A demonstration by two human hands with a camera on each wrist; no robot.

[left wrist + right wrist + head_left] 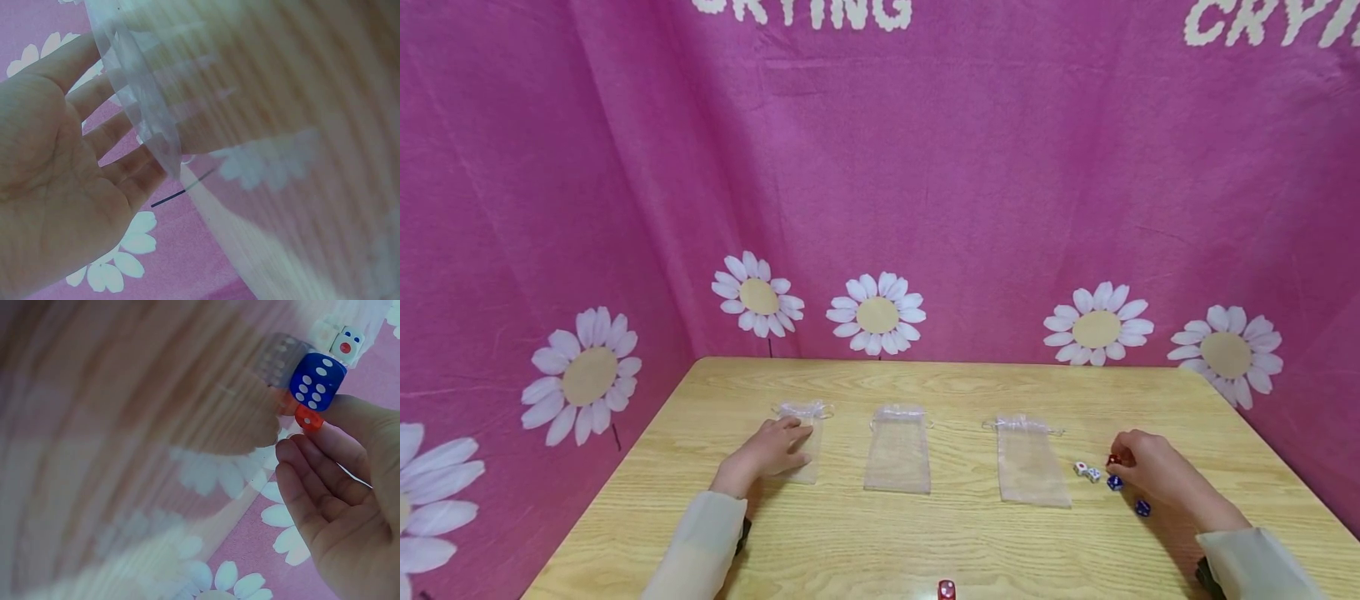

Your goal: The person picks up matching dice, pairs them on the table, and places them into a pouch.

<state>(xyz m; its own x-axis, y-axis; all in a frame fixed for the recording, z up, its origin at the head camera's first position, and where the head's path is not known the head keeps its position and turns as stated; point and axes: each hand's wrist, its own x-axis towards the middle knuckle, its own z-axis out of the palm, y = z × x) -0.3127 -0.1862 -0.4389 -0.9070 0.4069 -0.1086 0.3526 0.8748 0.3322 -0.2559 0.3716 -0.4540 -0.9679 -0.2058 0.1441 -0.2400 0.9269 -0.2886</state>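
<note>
My left hand (769,451) lies over the left sheer drawstring bag (807,472), covering part of it. In the left wrist view its fingers (111,132) stretch out to the edge of the bag (145,103). On the right, my right hand (1153,469) pinches a red die (1113,459) between thumb and fingertips. The right wrist view has this red die (308,419) at the fingertips, partly behind a blue die (318,381). Close by lie two white dice (1086,472) and two blue dice, one (1115,482) just below the red one, another (1142,507) nearer me.
Two more sheer bags, one in the middle (898,454) and one to its right (1032,467), lie flat on the wooden table (962,533). A second red die (947,590) sits at the near edge of view. Pink flowered cloth (970,208) hangs behind the table.
</note>
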